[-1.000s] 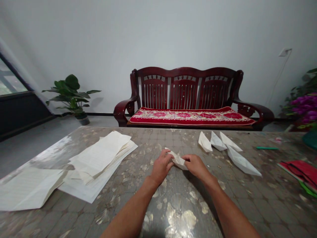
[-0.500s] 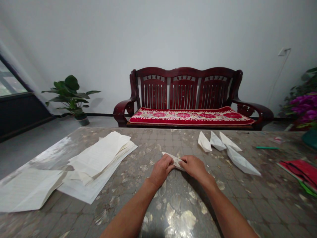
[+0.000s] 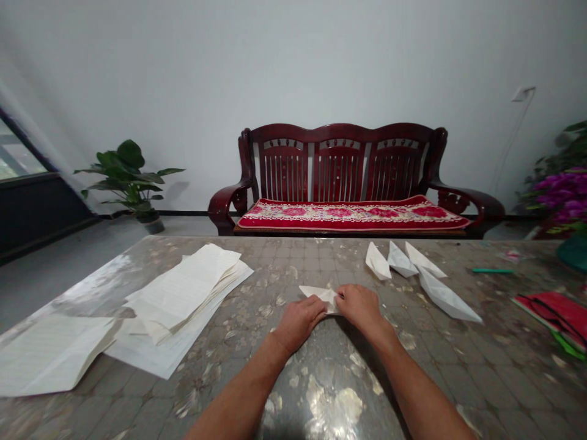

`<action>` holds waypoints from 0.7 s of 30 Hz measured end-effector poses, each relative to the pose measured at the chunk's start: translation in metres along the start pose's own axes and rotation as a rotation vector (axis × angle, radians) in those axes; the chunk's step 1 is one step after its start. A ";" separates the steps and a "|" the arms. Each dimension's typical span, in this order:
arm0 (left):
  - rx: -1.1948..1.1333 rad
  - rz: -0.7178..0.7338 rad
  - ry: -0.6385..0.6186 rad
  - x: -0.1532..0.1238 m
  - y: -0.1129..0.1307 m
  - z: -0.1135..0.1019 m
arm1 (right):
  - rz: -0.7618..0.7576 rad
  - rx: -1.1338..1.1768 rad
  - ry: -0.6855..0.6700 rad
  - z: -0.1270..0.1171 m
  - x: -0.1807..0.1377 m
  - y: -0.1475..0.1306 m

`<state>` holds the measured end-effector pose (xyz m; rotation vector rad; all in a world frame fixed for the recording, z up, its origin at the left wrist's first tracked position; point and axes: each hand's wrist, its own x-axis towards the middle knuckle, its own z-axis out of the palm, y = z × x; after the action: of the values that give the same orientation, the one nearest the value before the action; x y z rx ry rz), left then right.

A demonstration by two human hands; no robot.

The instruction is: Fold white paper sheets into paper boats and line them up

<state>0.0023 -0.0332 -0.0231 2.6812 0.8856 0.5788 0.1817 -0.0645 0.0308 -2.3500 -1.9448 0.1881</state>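
Observation:
A small folded white paper boat (image 3: 324, 293) is between my two hands, just above or on the patterned table. My left hand (image 3: 300, 318) is closed on its near left side, fingers bent against the paper. Gripping the right end is my right hand (image 3: 360, 305), thumb and fingers pinched on it. The boat's pointed left tip sticks out past my left fingers; its right end is hidden. Farther right lie several finished-looking paper boats, among them a long paper boat (image 3: 449, 296) and a smaller upright paper boat (image 3: 378, 261).
Loose paper sheets (image 3: 183, 287) lie stacked at the left, with a folded sheet (image 3: 50, 351) nearer me. On the right are a green pen (image 3: 493, 271), a red notebook (image 3: 554, 311) and a flowerpot (image 3: 573, 250). A wooden bench (image 3: 342, 165) stands beyond the table (image 3: 257, 379).
My left fingers have shifted slightly right and down along the paper boat, so more of its left part and its inner folds show. My right hand still pinches the other end.

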 end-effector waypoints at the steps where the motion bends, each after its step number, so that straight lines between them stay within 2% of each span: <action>1: 0.006 -0.003 -0.011 0.000 0.000 0.000 | 0.002 0.000 0.001 0.000 0.000 0.000; 7: -0.009 -0.006 -0.033 0.000 0.000 -0.001 | -0.022 0.104 -0.001 0.000 0.001 0.005; 12: -0.028 -0.030 0.013 0.000 -0.003 0.003 | -0.199 0.476 0.051 0.004 0.009 0.023; 15: -0.064 -0.041 0.076 0.000 -0.006 0.005 | -0.282 0.597 0.084 0.003 0.013 0.035; 21: -0.090 -0.076 0.155 0.000 -0.008 0.005 | -0.373 0.654 -0.062 -0.009 0.005 0.051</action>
<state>0.0009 -0.0272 -0.0307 2.5378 0.9732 0.7972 0.2336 -0.0694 0.0324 -1.5653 -1.9138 0.7401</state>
